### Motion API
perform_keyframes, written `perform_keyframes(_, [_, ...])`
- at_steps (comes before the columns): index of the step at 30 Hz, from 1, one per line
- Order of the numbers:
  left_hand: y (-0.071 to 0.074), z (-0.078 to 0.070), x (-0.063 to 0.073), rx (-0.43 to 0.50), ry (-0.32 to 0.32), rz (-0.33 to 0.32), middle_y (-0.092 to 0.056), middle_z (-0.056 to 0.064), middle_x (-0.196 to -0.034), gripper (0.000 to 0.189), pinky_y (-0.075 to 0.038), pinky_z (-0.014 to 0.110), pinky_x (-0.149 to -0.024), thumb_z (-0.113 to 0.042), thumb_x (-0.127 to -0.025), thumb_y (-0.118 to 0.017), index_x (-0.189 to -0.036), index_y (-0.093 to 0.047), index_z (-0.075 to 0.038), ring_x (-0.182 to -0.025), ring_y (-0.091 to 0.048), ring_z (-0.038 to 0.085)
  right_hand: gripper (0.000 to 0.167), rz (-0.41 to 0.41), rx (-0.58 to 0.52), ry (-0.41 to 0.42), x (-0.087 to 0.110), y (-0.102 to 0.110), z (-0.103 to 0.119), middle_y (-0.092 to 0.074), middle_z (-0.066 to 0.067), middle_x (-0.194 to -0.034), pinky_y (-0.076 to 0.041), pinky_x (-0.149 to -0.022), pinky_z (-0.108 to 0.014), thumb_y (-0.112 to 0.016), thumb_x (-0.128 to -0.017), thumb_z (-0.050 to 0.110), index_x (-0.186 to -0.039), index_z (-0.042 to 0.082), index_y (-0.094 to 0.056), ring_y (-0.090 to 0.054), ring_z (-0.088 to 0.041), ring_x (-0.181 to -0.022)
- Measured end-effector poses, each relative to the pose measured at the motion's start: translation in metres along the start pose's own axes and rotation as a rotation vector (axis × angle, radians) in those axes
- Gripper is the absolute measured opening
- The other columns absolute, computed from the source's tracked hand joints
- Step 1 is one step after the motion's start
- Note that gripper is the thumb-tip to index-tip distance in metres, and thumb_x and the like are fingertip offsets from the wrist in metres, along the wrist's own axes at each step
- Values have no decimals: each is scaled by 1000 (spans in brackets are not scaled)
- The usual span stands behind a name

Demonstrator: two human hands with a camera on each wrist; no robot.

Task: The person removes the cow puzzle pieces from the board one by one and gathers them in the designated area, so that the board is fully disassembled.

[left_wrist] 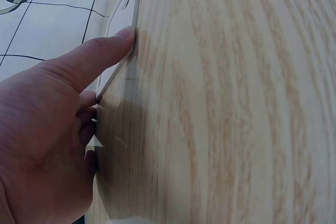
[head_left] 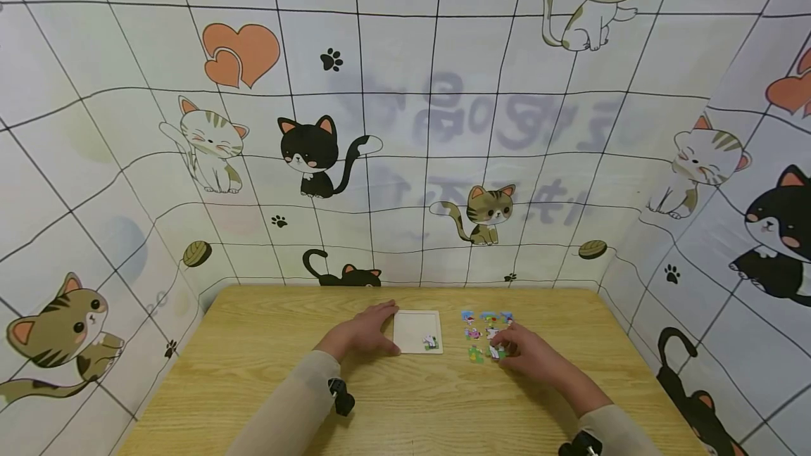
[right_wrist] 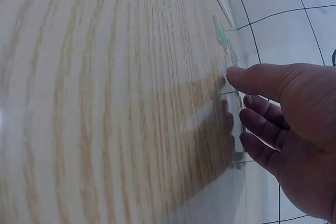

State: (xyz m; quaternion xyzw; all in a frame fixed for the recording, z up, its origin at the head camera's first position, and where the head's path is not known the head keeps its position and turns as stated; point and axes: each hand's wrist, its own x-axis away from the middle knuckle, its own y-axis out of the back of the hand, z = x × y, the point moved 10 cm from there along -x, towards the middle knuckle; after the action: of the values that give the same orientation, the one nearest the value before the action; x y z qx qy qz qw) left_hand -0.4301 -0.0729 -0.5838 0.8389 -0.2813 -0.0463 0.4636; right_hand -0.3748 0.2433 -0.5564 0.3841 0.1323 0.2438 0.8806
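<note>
A square, pale puzzle board (head_left: 412,329) lies on the table, with one puzzle piece (head_left: 431,342) in its lower right corner. My left hand (head_left: 364,333) holds the board at its left side, thumb at the near corner and fingers toward the far one. The left wrist view shows that thumb (left_wrist: 105,56) against the board's edge. Right of the board, loose colourful puzzle pieces (head_left: 472,334) lie in rough rows. At their near right, my right hand (head_left: 529,354) pinches a puzzle piece (head_left: 496,352), partly covered by the fingers. In the right wrist view the fingertips hide most of it.
The wooden table (head_left: 405,407) ends at a white, cat-printed cloth wall (head_left: 405,231) at the back, with similar walls at both sides. Dark wrist cameras (head_left: 342,397) sit on both sleeves. More puzzle pieces (head_left: 488,317) form the far row.
</note>
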Motion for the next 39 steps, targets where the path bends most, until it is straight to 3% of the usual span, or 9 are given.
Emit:
perform_keyframes(30, [1,1,-1,13,-1,2,-25,9,-183,101,-22,66,-132,-42,-93,-90,-173,-38,-9,-168,-20,42,30,33,8,-18,-5,-3,-3,-59,-6,-112,-54,-80,-33,-85,-98,7,-126,4,-74,-59,-20,-98])
perform_keyframes(39, [-1,3,-2,14,-3,-2,-25,9,-183,102,-23,65,-132,-43,-92,-91,-173,-38,-9,-168,-20,41,31,11,-12,-68,-6,-1,-6,-62,-6,-115,-55,-81,-34,-83,-99,9,-128,4,-74,-61,-23,-101])
